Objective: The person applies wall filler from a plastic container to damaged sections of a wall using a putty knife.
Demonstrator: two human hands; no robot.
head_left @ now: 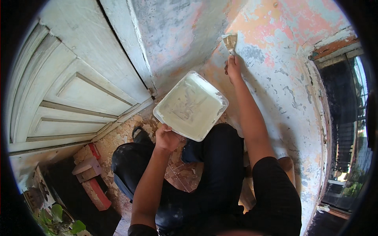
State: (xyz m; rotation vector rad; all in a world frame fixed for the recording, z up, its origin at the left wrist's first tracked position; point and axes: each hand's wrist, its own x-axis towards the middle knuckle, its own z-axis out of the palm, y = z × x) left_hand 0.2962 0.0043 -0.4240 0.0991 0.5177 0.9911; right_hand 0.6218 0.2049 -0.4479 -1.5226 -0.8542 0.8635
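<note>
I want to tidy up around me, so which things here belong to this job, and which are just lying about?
In use:
- tray, in left hand
- flat tool, in right hand, at the wall

Seemingly just lying about:
- pink block
- red block
- plant

through the head camera i see my left grip [167,137] holding a pale tray [178,128] by its edge, my right grip [232,68] around a flat tool [230,41] at the peeling wall [283,82].
</note>
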